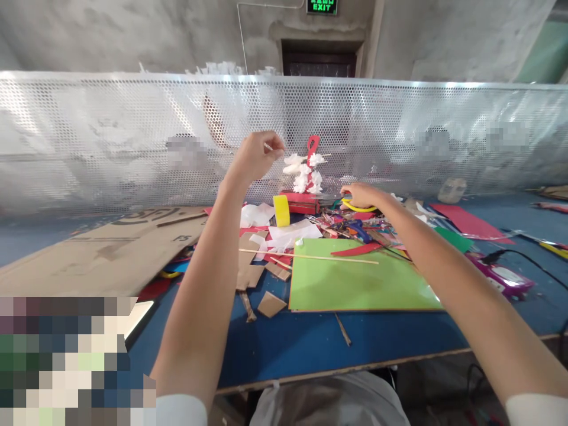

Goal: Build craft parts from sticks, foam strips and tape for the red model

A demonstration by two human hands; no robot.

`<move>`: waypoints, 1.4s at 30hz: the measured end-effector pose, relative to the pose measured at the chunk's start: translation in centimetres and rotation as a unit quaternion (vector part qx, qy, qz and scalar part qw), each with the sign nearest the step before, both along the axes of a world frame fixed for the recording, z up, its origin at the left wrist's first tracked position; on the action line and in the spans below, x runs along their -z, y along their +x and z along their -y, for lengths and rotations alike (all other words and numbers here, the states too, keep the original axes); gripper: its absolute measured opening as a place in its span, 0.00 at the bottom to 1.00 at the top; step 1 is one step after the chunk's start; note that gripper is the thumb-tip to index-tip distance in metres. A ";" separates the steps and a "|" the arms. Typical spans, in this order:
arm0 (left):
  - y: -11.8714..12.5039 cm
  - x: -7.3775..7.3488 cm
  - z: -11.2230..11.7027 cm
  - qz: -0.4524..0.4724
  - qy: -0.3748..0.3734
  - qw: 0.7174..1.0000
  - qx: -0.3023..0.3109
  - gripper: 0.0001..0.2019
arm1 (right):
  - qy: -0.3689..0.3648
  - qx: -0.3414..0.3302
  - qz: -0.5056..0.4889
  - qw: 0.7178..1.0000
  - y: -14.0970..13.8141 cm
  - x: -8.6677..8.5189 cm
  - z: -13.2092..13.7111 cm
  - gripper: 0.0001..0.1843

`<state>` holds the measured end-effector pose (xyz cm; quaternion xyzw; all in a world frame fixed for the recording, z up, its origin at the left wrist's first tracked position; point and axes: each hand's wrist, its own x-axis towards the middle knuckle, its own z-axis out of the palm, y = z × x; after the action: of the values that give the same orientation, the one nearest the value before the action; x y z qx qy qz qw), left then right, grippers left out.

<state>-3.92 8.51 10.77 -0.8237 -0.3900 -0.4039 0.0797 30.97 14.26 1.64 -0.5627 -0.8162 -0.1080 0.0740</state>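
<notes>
At 12 o'clock on the blue surface (284,355), red upright with white tufts (304,171) stands on a red box (302,204). Done, by the look of it: upright standing, several tufts on. Top loop and box mostly bare; can't tell if more is due. Loose stock about: yellow roll (281,211) just left of box, light-green sheet (364,287) nearer at 12–1, wooden stick (310,257) partly across it.

Left hand (261,155): raised at 11, just beside the tufts, wrist bent, fingers pinched together on what looks like a thin pale sliver (268,147). Right hand (360,194): arm extended low to 12–1, fingers curled at yellow ring (360,207); grip or mere contact, can't tell.
</notes>
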 end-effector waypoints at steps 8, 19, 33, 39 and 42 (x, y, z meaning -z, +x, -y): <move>2.9 0.2 1.8 -0.080 -0.103 0.982 0.140 0.10 | -0.012 0.129 -0.041 0.991 2.3 3.9 -2.0 0.27; 6.8 2.7 0.5 -0.196 -0.165 0.940 0.225 0.08 | -0.246 -0.147 -0.414 0.864 -3.5 0.4 7.9 0.24; 8.3 3.9 0.6 -0.195 -0.114 0.964 0.138 0.24 | -0.274 -0.162 -0.548 0.773 -5.4 3.8 14.3 0.11; 8.3 3.7 2.9 -0.244 -0.159 0.955 0.053 0.15 | -0.279 -0.137 -0.612 0.727 -3.2 4.5 13.4 0.14; 8.8 6.0 4.6 -0.369 -0.260 0.884 0.120 0.10 | -0.252 -0.148 -0.635 0.715 -2.4 4.5 12.8 0.16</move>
<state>4.90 3.87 4.80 -0.9449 -0.3214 0.0381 -0.0482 28.55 1.50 -2.88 -0.3683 -0.6472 0.4966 0.4459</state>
